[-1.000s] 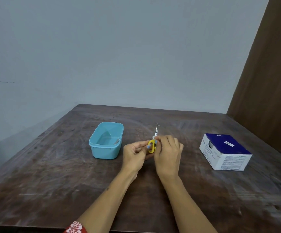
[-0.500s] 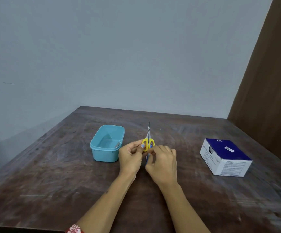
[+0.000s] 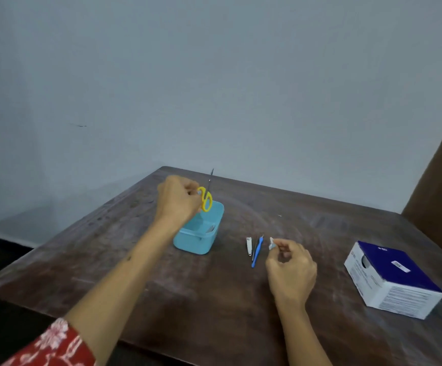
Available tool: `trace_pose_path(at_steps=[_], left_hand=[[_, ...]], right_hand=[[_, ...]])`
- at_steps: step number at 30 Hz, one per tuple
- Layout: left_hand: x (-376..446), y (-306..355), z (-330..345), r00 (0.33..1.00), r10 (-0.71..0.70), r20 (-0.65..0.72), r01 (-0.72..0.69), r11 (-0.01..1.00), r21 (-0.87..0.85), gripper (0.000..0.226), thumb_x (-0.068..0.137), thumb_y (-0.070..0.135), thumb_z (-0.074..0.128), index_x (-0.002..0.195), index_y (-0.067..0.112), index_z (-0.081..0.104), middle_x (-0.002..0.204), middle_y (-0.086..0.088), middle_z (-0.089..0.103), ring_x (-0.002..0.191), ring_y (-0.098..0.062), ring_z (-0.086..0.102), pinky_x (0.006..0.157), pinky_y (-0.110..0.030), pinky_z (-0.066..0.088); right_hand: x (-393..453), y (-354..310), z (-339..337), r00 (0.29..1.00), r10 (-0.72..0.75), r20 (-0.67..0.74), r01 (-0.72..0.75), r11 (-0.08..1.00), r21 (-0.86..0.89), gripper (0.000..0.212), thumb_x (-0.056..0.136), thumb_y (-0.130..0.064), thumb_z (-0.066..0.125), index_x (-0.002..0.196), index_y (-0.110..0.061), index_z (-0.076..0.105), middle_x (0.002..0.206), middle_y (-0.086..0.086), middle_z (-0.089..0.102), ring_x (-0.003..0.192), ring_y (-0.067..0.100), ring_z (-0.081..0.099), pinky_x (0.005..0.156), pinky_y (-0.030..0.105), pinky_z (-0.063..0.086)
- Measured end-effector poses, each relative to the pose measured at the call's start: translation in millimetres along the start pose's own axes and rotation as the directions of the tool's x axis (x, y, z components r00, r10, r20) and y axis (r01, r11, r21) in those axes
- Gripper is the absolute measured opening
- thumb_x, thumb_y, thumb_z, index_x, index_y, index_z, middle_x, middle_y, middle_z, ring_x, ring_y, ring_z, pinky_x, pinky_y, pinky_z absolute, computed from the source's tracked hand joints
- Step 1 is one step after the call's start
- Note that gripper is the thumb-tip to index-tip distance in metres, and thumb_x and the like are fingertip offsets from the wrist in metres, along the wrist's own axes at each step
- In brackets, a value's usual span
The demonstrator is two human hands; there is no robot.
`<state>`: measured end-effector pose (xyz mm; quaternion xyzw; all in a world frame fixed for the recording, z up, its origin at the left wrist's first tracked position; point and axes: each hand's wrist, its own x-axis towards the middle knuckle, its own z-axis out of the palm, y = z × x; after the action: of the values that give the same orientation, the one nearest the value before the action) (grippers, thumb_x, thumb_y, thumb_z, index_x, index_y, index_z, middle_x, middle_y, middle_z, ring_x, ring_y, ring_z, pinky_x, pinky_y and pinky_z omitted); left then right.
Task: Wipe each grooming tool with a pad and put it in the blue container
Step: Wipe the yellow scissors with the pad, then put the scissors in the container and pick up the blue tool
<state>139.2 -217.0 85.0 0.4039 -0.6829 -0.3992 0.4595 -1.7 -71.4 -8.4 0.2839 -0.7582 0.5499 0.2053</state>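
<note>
- A dark, scuffed wooden surface point(image 3: 214, 299) sits against a pale grey wall.
- The left hand point(image 3: 177, 199) grips yellow-handled scissors point(image 3: 206, 198), blades up, above the blue container point(image 3: 201, 239) at the far left.
- The right hand point(image 3: 289, 270) pinches a small white pad point(image 3: 272, 243).
- A nail clipper point(image 3: 249, 246) and blue-handled tool point(image 3: 256, 251) lie between container and right hand.
- A blue-and-white box point(image 3: 396, 283) stands on the right.

A dark brown wooden bench point(image 3: 214, 299), its top scuffed with pale streaks, stands against a plain grey-blue wall point(image 3: 214, 75). Near its right edge sits a cardboard box point(image 3: 391, 280), white on the sides with small print and dark blue on top, bearing a small white label. A brown wooden panel point(image 3: 441, 167) rises at the right.
</note>
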Motion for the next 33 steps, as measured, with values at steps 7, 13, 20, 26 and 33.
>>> trace_pose_path(at_steps=[7, 13, 20, 26, 33], left_hand=[[4.7, 19.1, 7.2, 0.963, -0.221, 0.155, 0.082, 0.787, 0.611, 0.021, 0.079, 0.001, 0.054, 0.060, 0.008, 0.050, 0.075, -0.015, 0.069, 0.073, -0.024, 0.071, 0.066, -0.030, 0.058], [4.4, 16.3, 22.9, 0.946, -0.279, 0.167, 0.104, 0.745, 0.659, 0.005, 0.080, -0.003, 0.056, 0.082, 0.001, 0.056, 0.093, -0.016, 0.061, 0.070, -0.025, 0.065, 0.045, -0.025, 0.051], [5.5, 6.6, 28.0, 0.935, -0.313, 0.166, 0.117, 0.715, 0.689, 0.016, 0.081, 0.001, 0.057, 0.097, 0.003, 0.056, 0.112, -0.014, 0.060, 0.093, -0.024, 0.062, 0.061, -0.024, 0.048], [7.1, 2.1, 31.3, 0.942, -0.304, 0.144, 0.104, 0.672, 0.733, 0.020, 0.083, 0.001, 0.055, 0.102, 0.001, 0.057, 0.113, -0.013, 0.059, 0.103, -0.023, 0.060, 0.064, -0.024, 0.045], [0.5, 3.5, 34.1, 0.946, -0.278, 0.168, 0.020, 0.566, 0.824, 0.025, 0.083, 0.002, 0.053, 0.107, 0.002, 0.056, 0.115, -0.012, 0.058, 0.107, -0.026, 0.057, 0.076, -0.028, 0.047]], right_hand=[[-0.9, -0.8, -0.7, 0.999, -0.019, 0.035, 0.017, 0.999, 0.037, 0.017, 0.066, -0.003, 0.071, 0.073, -0.018, 0.071, 0.066, 0.000, 0.063, 0.063, 0.022, 0.061, 0.070, 0.044, 0.051], [-1.6, 0.7, -0.3, 0.998, -0.015, 0.065, 0.011, 0.998, 0.062, 0.017, 0.067, -0.004, 0.070, 0.074, -0.020, 0.071, 0.068, -0.003, 0.063, 0.064, 0.020, 0.060, 0.071, 0.044, 0.051], [-1.0, 0.2, -0.4, 0.997, -0.003, 0.076, -0.001, 0.998, 0.060, 0.018, 0.066, -0.005, 0.070, 0.074, -0.022, 0.071, 0.068, -0.003, 0.065, 0.066, 0.021, 0.062, 0.071, 0.044, 0.051], [-1.4, -2.3, -2.0, 0.997, -0.008, 0.071, 0.004, 0.998, 0.055, 0.019, 0.066, -0.003, 0.070, 0.074, -0.021, 0.071, 0.069, -0.003, 0.066, 0.066, 0.022, 0.063, 0.071, 0.044, 0.052], [-1.5, -1.4, -2.1, 0.998, -0.015, 0.054, 0.012, 0.999, 0.048, 0.018, 0.066, -0.004, 0.070, 0.074, -0.020, 0.071, 0.069, -0.003, 0.067, 0.066, 0.021, 0.062, 0.070, 0.044, 0.051]])
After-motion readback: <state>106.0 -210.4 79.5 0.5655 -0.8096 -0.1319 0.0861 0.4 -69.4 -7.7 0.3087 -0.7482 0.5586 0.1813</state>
